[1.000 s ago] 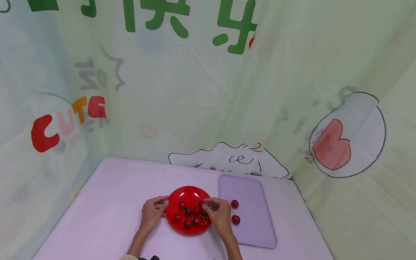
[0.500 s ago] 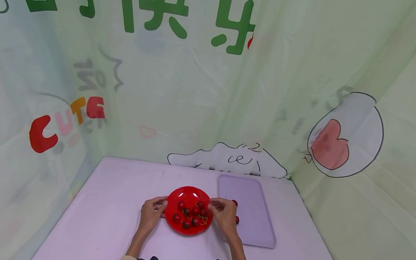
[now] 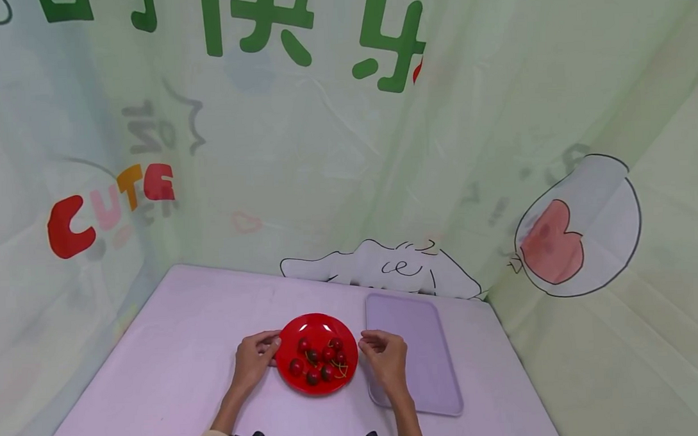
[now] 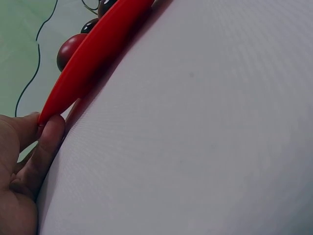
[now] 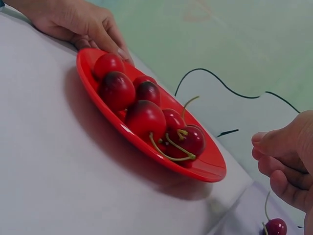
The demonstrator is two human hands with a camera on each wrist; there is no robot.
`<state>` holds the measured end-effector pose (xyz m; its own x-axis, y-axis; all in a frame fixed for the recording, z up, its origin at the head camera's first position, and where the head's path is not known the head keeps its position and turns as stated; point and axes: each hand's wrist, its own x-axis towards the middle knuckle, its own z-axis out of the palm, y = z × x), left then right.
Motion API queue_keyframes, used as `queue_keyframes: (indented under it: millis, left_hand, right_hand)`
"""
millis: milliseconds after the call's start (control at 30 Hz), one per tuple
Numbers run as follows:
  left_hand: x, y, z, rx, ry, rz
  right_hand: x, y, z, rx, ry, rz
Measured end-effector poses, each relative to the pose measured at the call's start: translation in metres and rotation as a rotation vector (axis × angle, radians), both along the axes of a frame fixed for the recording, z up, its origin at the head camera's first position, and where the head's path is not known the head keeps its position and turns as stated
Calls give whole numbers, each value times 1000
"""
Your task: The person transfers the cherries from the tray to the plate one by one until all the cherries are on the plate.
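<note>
A red plate (image 3: 318, 325) holds several cherries (image 3: 296, 367), some with green stems (image 5: 171, 157). My left hand (image 3: 254, 359) pinches the plate's left rim between thumb and fingers; the left wrist view shows the fingers (image 4: 49, 137) under the rim. My right hand (image 3: 388, 361) hovers just past the plate's right rim, over the near left part of a purple tray (image 3: 428, 343). Its fingers are loosely bent with nothing between them. Below it, a cherry (image 5: 276, 227) with its stem lies on the tray; the head view has it hidden behind the hand.
The tray lies flat on the pale table (image 3: 214, 312), close to the plate's right side. A printed curtain (image 3: 301, 181) hangs along the back and sides of the table.
My right hand has drawn back from the cherries at the plate's right side and moved right, over the tray, covering the cherries there. My left hand keeps its hold on the rim.
</note>
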<state>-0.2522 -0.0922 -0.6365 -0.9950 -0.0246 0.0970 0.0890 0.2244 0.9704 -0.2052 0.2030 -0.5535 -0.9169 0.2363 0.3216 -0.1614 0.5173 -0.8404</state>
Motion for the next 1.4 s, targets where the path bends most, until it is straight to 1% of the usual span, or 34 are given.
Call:
queue_keyframes:
  millis: [133, 267, 533, 667, 800, 833, 1100, 1233, 1400]
  left_hand:
    - [0, 0, -2, -3, 5, 0]
    - [-1, 0, -2, -12, 8, 1]
    - [2, 1, -1, 0, 12, -1]
    - [2, 1, -2, -2, 14, 2]
    - [2, 1, -3, -1, 16, 4]
    - [1, 1, -3, 2, 15, 3]
    - [0, 2, -3, 18, 10, 7]
    - [0, 2, -2, 8, 9, 11]
    - [1, 2, -1, 1, 4, 11]
  right_hand:
    - [1, 7, 6, 18, 14, -13]
    - [0, 16, 6, 29, 13, -23]
    - [6, 28, 6, 51, -51, -50]
    - [5, 34, 4, 72, -46, -52]
    - [3, 40, 2, 128, -43, -56]
    - [3, 41, 2, 139, -54, -56]
    - [4, 45, -1, 214, -18, -46]
    - [3, 47, -3, 293, -8, -37]
    - [1, 50, -8, 386, -25, -24]
